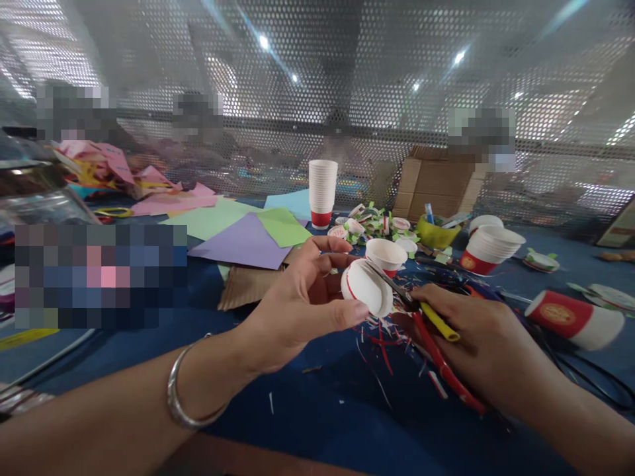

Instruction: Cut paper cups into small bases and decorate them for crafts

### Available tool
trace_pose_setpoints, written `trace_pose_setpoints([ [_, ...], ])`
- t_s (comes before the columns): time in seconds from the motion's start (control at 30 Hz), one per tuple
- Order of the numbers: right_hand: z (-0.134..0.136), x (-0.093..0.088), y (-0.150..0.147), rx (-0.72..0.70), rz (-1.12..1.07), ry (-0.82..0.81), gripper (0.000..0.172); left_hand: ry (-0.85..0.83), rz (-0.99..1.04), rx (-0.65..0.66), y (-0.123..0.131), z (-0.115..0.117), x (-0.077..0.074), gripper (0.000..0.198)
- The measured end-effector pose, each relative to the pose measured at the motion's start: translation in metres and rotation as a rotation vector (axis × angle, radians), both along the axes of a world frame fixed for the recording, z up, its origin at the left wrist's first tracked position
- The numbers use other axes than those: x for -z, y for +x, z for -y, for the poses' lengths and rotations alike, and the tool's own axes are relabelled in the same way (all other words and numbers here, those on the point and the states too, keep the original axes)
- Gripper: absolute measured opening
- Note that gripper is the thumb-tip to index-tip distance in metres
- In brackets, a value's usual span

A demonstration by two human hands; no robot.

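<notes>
My left hand (297, 297) is closed around the cut-off bottom of a paper cup (364, 291), a white disc with a thin red line along its rim. Its thumb presses the near edge while the fingers curl behind. In my right hand (476, 337) is a pair of scissors with one red and one yellow handle (439, 322). The blades point left and touch the upper right edge of the cup piece. Just behind it stands a short white paper cup (385, 254) with a red base. Red and white paper trimmings (384, 340) lie on the blue table below.
A tall stack of paper cups (322, 192) stands at the back. Coloured paper sheets (243, 241) lie left of it, over cardboard. Right are cup discs with green paper (370, 221), a yellow bowl (436, 233), tilted stacked cups (491, 250) and a cup on its side (573, 318).
</notes>
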State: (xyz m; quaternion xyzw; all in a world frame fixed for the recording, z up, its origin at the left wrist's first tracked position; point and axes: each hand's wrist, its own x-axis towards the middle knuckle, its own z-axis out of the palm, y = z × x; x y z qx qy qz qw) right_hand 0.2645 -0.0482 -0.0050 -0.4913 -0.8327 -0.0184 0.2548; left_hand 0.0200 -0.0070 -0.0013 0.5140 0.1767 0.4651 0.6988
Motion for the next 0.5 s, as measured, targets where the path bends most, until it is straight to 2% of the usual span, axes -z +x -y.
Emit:
trace_pose_setpoints([
  [0.1, 0.0003, -0.0004, 0.0002, -0.003, 0.018, 0.042, 0.035, -0.057, 0.004, -0.032, 0.0005, 0.0007, -0.0044, 0.059],
  [0.23, 0.0004, 0.0001, -0.0015, 0.014, -0.017, -0.007, 0.028, -0.117, -0.036, -0.097, 0.0018, 0.001, -0.0067, 0.052],
  [0.5, -0.0005, 0.0005, -0.0032, 0.008, -0.105, -0.056, 0.015, -0.162, -0.047, -0.082, 0.0038, 0.0019, -0.006, 0.045],
])
